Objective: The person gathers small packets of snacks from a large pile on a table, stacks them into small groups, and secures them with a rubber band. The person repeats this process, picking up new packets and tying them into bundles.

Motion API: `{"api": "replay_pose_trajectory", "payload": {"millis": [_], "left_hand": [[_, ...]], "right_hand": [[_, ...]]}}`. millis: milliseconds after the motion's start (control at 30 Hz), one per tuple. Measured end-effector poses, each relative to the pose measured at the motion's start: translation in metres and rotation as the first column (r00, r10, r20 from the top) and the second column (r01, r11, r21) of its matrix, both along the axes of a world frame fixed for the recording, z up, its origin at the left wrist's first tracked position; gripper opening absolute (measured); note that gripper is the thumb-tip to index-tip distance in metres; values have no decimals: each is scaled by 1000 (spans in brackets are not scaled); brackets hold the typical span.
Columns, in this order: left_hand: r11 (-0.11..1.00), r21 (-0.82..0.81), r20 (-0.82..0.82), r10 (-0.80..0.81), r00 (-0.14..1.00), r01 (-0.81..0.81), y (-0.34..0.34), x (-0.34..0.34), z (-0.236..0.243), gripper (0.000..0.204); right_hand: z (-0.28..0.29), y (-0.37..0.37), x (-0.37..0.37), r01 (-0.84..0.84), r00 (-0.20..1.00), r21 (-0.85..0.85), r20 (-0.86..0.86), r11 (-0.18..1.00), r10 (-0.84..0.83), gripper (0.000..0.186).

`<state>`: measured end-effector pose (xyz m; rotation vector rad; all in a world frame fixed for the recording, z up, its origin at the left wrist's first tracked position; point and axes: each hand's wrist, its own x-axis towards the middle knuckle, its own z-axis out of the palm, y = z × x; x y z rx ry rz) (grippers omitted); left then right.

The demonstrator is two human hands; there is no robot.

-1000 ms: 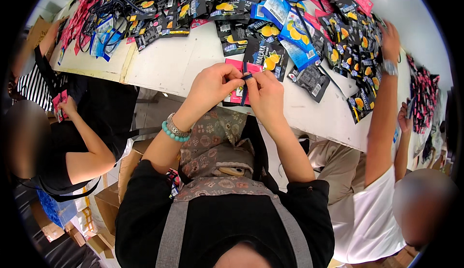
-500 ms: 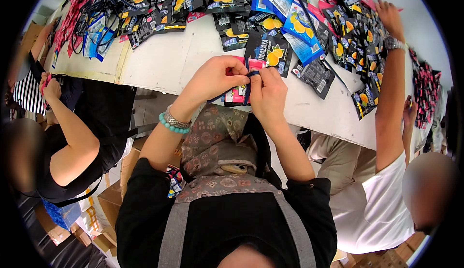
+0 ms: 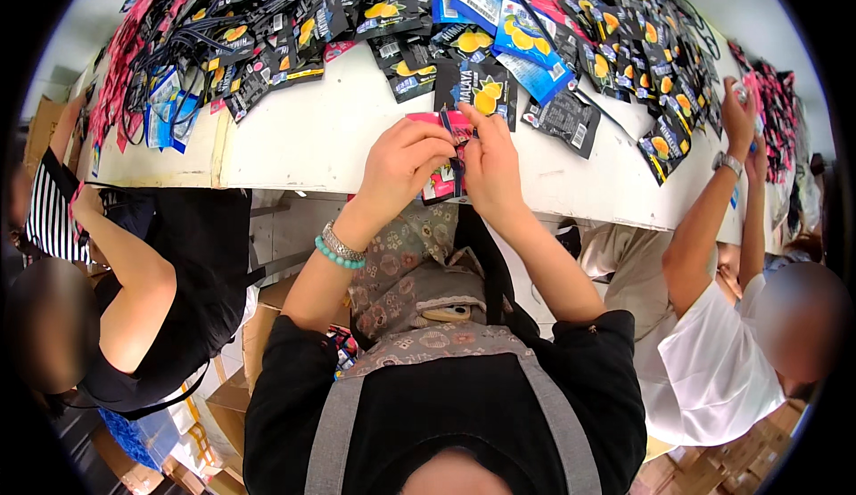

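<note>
While the person's two hands meet over it, a pink packet (image 3: 439, 183) sits right at the near edge of the white table (image 3: 294, 138). Its long axis seems to run away from the body, far end leaning slightly left; I can't tell which end is its top. A dark ribbon (image 3: 458, 174) runs much the same way across it. The left hand (image 3: 406, 158) is curled nearly closed at the ribbon, the right hand (image 3: 493, 163) half-open, forefinger stretched forward; what either one grips, I can't tell. Just beyond lies a black packet (image 3: 488, 94) with yellow fruit, then blue packets (image 3: 532, 38) in a broad heap. Co-workers in a white shirt (image 3: 713, 370) and black clothing (image 3: 205, 308) flank the person, cardboard boxes (image 3: 758, 441) behind.
</note>
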<state>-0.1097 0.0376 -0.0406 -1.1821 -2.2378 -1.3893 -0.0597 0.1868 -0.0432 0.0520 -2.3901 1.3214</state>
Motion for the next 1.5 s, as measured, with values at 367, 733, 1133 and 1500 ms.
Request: {"api": "replay_pose_trajectory", "payload": {"millis": [367, 733, 1133, 1500], "left_hand": [[992, 31, 391, -128, 911, 126, -9, -4, 0, 17], [979, 19, 595, -174, 785, 203, -8, -8, 8, 55], [986, -23, 556, -123, 822, 164, -1, -5, -2, 20], [979, 37, 661, -175, 730, 201, -5, -2, 2, 17]], "right_hand": [[-2, 20, -9, -26, 971, -346, 214, 938, 106, 34], [74, 42, -59, -326, 795, -320, 417, 889, 441, 27], [60, 19, 53, -165, 904, -154, 372, 974, 211, 33], [13, 10, 38, 11, 928, -134, 370, 991, 39, 21]]}}
